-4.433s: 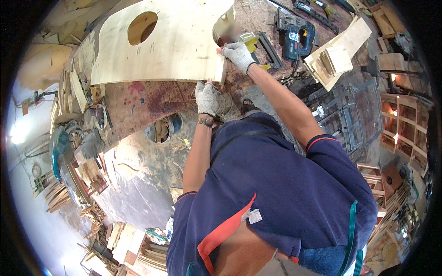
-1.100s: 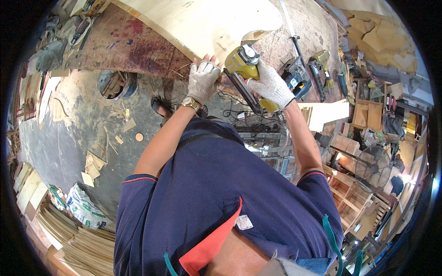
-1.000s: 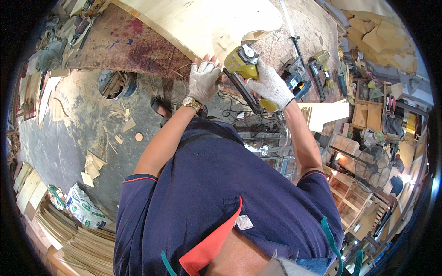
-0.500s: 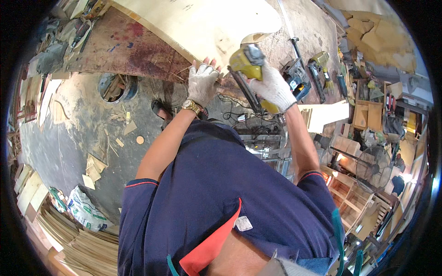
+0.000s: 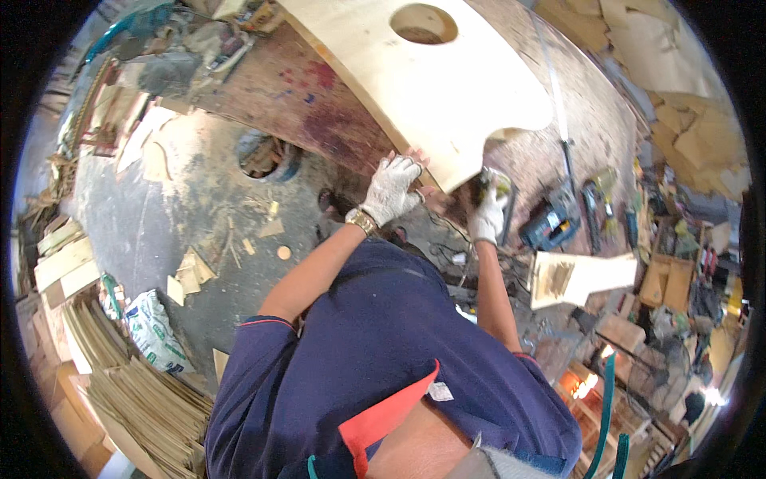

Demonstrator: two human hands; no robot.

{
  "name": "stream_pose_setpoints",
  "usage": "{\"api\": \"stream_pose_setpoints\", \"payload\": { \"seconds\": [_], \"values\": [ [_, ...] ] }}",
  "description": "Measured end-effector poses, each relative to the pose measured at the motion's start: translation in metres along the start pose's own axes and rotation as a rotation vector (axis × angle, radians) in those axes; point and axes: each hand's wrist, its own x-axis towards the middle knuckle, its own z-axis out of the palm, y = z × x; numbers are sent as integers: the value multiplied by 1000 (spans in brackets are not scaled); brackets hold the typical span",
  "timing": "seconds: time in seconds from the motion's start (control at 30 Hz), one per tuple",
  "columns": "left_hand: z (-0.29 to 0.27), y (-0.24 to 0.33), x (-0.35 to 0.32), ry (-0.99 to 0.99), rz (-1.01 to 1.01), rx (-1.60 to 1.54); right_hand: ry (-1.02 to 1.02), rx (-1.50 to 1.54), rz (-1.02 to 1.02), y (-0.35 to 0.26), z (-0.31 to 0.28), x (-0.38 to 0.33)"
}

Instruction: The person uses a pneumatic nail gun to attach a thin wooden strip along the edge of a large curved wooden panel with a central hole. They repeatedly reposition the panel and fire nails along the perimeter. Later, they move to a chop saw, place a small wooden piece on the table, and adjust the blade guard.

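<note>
A pale wooden panel (image 5: 471, 88) with an oval hole and a curved cutout lies on the workbench (image 5: 335, 132). My left hand (image 5: 392, 190), in a white glove with bare fingertips, grips the panel's near left corner, thumb apart from the fingers. To its right, my gloved right hand (image 5: 487, 215) is closed round a yellow nail gun (image 5: 500, 183). The gun is partly hidden by the hand and is held low beside the panel's near edge, by the curved cutout. Whether its nose touches the wood I cannot tell.
On the bench to the right lie a jigsaw-like blue and black power tool (image 5: 550, 222) and another nail gun (image 5: 592, 214). White-faced boards (image 5: 578, 279) sit nearer me. A round bucket (image 5: 281, 164) of scraps and offcuts (image 5: 190, 275) are on the floor at left.
My right hand has brought the nail gun down from above the bench to the panel's near edge. My left hand has closed on the corner. The whole view has shifted, showing the panel's hole.
</note>
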Motion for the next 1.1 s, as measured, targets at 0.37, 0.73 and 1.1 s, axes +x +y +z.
{"api": "stream_pose_setpoints", "payload": {
  "seconds": [0.37,0.73,1.1],
  "values": [
    [-104,-256,103,685,-275,74,85,378,125,-94,-44,-67],
    [-199,-540,322,434,-347,435,151,893,747,-154,20,-68],
    [-205,-586,324,232,-469,629,309,512,413,-129,-34,138]
  ]
}}
